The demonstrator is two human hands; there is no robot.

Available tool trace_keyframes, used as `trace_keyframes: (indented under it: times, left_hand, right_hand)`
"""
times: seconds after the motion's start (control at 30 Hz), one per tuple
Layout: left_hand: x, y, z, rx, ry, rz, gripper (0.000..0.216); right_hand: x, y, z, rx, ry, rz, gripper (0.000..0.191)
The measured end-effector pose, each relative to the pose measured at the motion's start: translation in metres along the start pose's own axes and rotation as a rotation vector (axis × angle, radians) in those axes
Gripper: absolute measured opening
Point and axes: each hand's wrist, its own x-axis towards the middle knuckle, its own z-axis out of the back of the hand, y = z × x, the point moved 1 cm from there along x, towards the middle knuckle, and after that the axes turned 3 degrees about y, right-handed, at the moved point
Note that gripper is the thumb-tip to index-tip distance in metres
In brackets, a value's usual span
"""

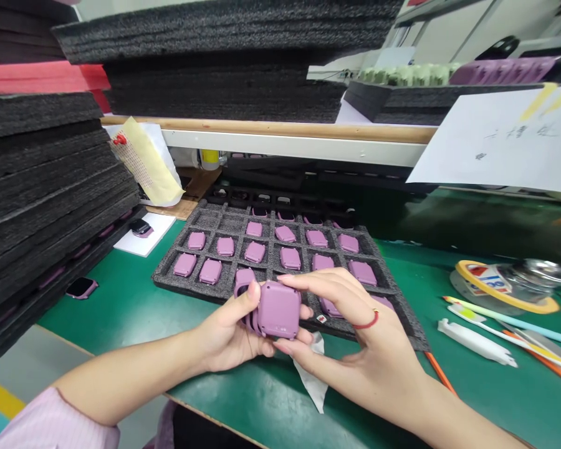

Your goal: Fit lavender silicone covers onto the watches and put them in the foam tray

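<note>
Near the front edge of the green-topped bench [121, 305], the person's left hand [224, 337] was curled round a purple rounded-square plastic casing [279, 310], with two or three more purple shells [244, 293] stacked behind it against the palm. The right hand [355, 337] pinched the same casing, fingers over its top edge and thumb underneath. It was held just above a crumpled white wipe [313, 374] and just in front of the dark grey foam tray [168, 277], whose pockets held more purple pieces. To my eye the handling wanted fingertips kept to the rims, the flat face left untouched, and the stack squared so nothing slid out. Black foam sheets [42, 187] were piled high at the left, while a yellow-rimmed tape roll [500, 287] and several pens [495, 312] lay to the right. I couldn't see the casing's far face or count the shells behind it. The right hand hid the tray's near-right pockets, the far rows sat in shadow under the shelf, and the writing on the hanging white paper [505, 137] was too faint to read
</note>
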Motion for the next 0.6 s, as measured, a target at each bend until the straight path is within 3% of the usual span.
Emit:
trace_keyframes:
  times: [0.27, 0.37, 0.47, 0.6]
  left_hand:
    - [0.001, 0.003, -0.006, -0.050, -0.067, -0.025, 0.058]
    - [0.002, 0.004, -0.007, -0.099, -0.193, -0.049, 0.054]
    - [0.003, 0.004, -0.007, -0.157, -0.315, -0.090, 0.039]
    - [0.003, 0.004, -0.006, -0.192, -0.302, -0.024, 0.036]
  right_hand:
    - [0.002, -0.002, -0.006, -0.062, 0.033, 0.068, 0.050]
    - [0.009, -0.009, -0.002, -0.100, 0.022, 0.065, 0.046]
    - [0.029, -0.033, 0.001, -0.125, -0.017, -0.077, 0.037]
    - [0.074, -0.083, -0.021, -0.165, 0.039, -0.297, 0.036]
